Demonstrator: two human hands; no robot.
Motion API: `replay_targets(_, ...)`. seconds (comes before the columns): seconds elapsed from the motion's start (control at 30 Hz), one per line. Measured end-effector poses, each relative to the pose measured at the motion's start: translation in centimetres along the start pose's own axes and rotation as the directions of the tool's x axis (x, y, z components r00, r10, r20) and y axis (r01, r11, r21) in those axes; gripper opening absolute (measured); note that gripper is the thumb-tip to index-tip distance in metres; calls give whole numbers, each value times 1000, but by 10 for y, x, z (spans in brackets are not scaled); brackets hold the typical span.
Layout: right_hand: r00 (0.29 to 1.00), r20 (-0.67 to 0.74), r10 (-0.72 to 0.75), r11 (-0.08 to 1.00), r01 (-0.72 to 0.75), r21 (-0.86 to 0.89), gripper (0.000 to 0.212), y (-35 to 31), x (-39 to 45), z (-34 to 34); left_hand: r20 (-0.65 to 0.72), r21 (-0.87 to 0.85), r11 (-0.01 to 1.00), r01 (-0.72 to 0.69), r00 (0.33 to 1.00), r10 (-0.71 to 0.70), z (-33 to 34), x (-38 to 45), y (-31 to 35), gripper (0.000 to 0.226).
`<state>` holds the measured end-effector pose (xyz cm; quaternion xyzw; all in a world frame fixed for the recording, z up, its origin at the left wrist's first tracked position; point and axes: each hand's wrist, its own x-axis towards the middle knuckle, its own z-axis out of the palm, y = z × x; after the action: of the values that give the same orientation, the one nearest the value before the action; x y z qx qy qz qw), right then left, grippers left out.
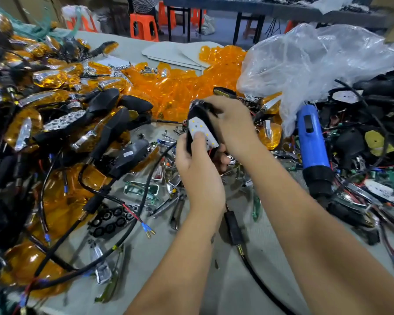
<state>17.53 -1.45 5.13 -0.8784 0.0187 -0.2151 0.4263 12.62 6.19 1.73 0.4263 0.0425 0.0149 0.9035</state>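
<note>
White board [201,133] lies in the black housing [193,111], above the table [228,280]. Left hand [198,164] grips the housing, thumb pressing the board; right hand [234,126] clamps its top. Seemingly seated; 1 lens from the amber pile [180,87] remains unfitted.

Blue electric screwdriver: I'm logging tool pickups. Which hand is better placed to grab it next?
Probably the right hand: the blue electric screwdriver lies on that side, while the left hand pins the LED board into the black housing.
</note>
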Motion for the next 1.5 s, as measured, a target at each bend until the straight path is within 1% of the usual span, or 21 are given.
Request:
replay_targets(0.03, 999, -48, -14, 997, 18, 77, 15, 3, -8, -11, 52, 17, 1000, 1, 999, -2, 2, -2, -1, 13)
replay_targets(0.1, 985, -174, -6, 989, 31, 142, 20, 7, -28, -33, 136, 56, 998, 28, 990, -35, 5, -6, -4, 11)
replay_targets(0.17, 968, -233, 92, 961, -25, 274, 19, 12, -48, -48, 174, 103, 992, 76, 980, -93, 8, -7, -7, 11)
replay_targets(0.2, 962, -230, 150, 936, -64, 345, 17, 16, -57, -53, 177, 114, 988, 105, 976, -124, 8, -7, -8, 12)
replay_targets(0.27, 940, -184, 287, 846, -159, 509, 16, 24, -75, -63, 189, 103, 978, 180, 962, -197, 10, -5, -11, 15)
replay_targets(0.3, 925, -158, 345, 781, -189, 596, 16, 27, -82, -67, 197, 96, 971, 218, 952, -233, 10, -4, -12, 15)
replay_targets(0.37, 904, -102, 415, 626, -202, 753, 21, 33, -96, -74, 207, 112, 956, 273, 934, -291, 12, -4, -17, 14)
replay_targets(0.47, 907, 32, 419, 397, -215, 892, 27, 41, -109, -79, 246, 208, 937, 280, 912, -327, 12, -6, -23, 11)
replay_targets(0.53, 904, 70, 422, 340, -230, 912, 27, 45, -112, -79, 291, 294, 924, 243, 899, -329, 11, -7, -27, 11)
replay_targets(0.67, 888, 58, 456, 354, -241, 904, 25, 46, -113, -75, 367, 384, 905, 182, 869, -331, 8, -9, -29, 15)
replay_targets(0.77, 874, 69, 482, 384, -281, 880, 26, 45, -114, -73, 373, 376, 899, 224, 852, -368, 5, -9, -27, 19)
replay_targets(0.87, 866, 107, 488, 371, -317, 873, 35, 42, -115, -73, 393, 361, 898, 251, 832, -391, 4, -10, -23, 17)
replay_targets(1.0, 874, 92, 477, 383, -301, 874, 39, 40, -116, -72, 416, 356, 914, 195, 843, -342, 2, -9, -22, 19)
replay_targets(1.07, 878, 97, 468, 366, -293, 883, 40, 39, -116, -72, 421, 356, 918, 177, 846, -327, 0, -9, -21, 18)
replay_targets(1.2, 884, 105, 456, 287, -258, 923, 37, 40, -116, -74, 412, 343, 921, 185, 852, -324, 0, -10, -22, 17)
replay_targets(1.27, 899, 99, 426, 261, -227, 938, 32, 41, -117, -75, 408, 348, 920, 179, 855, -321, 0, -9, -22, 18)
replay_targets(1.3, 907, 92, 412, 259, -213, 942, 27, 42, -118, -75, 407, 356, 918, 175, 855, -321, 0, -8, -21, 19)
replay_targets(1.33, 913, 84, 399, 273, -205, 940, 17, 43, -118, -75, 409, 364, 915, 173, 853, -324, 0, -7, -21, 21)
replay_targets(1.37, 917, 79, 390, 297, -206, 932, 13, 43, -119, -76, 414, 370, 913, 173, 849, -329, -1, -7, -21, 22)
replay_targets(1.43, 919, 73, 388, 355, -221, 908, 29, 46, -119, -76, 423, 378, 908, 181, 839, -343, -1, -6, -21, 23)
replay_targets(1.5, 918, 42, 395, 404, -214, 889, 35, 48, -119, -76, 420, 388, 898, 208, 827, -373, 0, -5, -20, 24)
